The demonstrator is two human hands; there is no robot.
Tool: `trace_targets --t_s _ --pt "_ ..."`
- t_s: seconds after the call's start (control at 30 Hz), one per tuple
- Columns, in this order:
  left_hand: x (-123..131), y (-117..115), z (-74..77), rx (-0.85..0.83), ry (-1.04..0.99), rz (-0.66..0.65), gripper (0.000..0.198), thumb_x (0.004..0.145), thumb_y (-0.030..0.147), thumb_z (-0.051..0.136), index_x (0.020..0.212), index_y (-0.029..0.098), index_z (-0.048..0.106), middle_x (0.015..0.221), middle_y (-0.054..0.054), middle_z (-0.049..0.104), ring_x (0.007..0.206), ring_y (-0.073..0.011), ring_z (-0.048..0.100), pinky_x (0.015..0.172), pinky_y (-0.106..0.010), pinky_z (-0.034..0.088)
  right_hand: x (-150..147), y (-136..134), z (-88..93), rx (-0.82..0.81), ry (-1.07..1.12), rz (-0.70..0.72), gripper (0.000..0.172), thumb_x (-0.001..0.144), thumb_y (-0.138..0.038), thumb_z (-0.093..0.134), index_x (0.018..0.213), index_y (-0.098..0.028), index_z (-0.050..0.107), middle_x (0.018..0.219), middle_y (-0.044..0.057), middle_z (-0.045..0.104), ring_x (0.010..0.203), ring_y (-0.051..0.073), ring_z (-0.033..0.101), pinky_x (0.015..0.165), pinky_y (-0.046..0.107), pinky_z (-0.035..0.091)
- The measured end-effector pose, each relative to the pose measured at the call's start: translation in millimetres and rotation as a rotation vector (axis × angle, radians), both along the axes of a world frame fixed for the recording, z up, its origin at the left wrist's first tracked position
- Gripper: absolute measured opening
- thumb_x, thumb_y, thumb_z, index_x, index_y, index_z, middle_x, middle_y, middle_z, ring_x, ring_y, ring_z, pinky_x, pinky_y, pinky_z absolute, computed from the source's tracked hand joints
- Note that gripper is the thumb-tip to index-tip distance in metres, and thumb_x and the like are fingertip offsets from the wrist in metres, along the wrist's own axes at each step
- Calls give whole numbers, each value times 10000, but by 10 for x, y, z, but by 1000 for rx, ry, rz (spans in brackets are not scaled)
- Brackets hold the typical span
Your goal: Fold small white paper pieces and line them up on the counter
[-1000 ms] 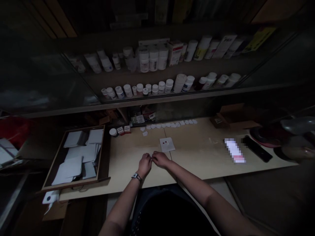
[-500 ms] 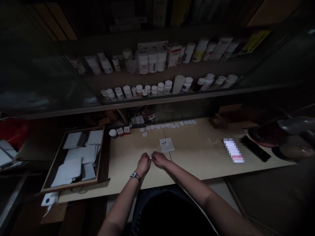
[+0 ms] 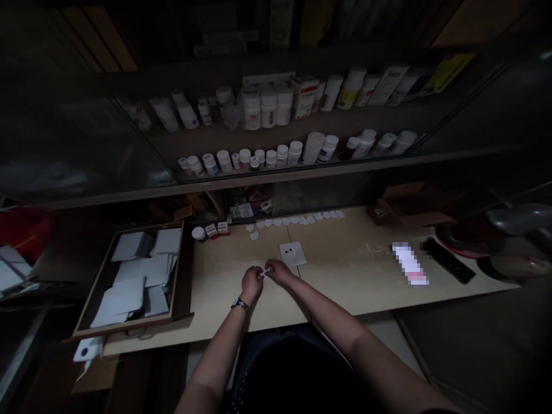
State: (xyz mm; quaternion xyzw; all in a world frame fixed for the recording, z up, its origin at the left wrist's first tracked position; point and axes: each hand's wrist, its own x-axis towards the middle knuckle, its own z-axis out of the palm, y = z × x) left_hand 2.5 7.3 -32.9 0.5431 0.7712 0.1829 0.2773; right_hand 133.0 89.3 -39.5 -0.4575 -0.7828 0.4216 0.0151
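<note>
Between the fingertips of both hands is a small folded white paper packet (image 3: pixel 265 275), partly hidden by the fingers. My left hand (image 3: pixel 252 283) pinches its left side and my right hand (image 3: pixel 278 272) pinches the right side, just above the table (image 3: pixel 345 264). Just beyond my right hand lies a square white sheet of paper (image 3: pixel 301 256) with two dark red pills (image 3: pixel 288 250) and some pale ones, hard to make out. Along the back of the table runs a row of several folded white paper packets (image 3: pixel 294 220), with one packet (image 3: pixel 254 236) lying a little nearer.
On the left an open drawer (image 3: pixel 188 276) holds stacks of white paper (image 3: pixel 125 299). A white bottle (image 3: pixel 199 233) and small boxes (image 3: pixel 222 228) stand beside it. To the right are a lit phone (image 3: pixel 409 263), a dark phone (image 3: pixel 451 261) and an open carton (image 3: pixel 409 215). Shelves of medicine bottles (image 3: pixel 267 109) rise behind.
My fingers have shifted slightly around the paper packet, and more of its white shows between them. My left wrist has turned a little. The things on the table stay where they were.
</note>
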Motion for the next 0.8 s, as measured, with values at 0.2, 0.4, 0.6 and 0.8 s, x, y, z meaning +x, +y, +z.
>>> trace_targets --t_s 0.2,0.4,0.6,0.8 --pt "36 -79 5 124 48 -15 214 803 106 516 963 166 645 978 -88 618 939 -202 573 831 -304 445 -37 8 20 25 -43 -49 55 744 -209 654 791 -180 658 768 16 668 731 152 582 603 216 343" --pt "219 -502 -89 271 196 -148 514 841 60 367 1346 139 424 1374 -157 449 1270 -256 404 1032 -432 339 49 -238 110 171 -103 -106 210 895 -230 459 1002 -183 634 930 71 681 839 183 611 692 251 401" --pt "301 -667 -170 97 359 -312 568 914 247 346 1453 111 229 1492 -152 282 1373 -259 257 1091 -519 228 303 -418 46 379 0 332 477 915 -210 376 1389 -161 388 1426 125 412 1349 215 290 1076 405 244" --pt "246 -609 -154 13 491 -340 566 927 259 307 1466 132 194 1515 -112 229 1404 -244 165 1090 -535 226 377 -424 -58 410 -28 491 573 923 -279 392 1460 -155 238 1509 118 255 1411 222 123 1124 498 99"
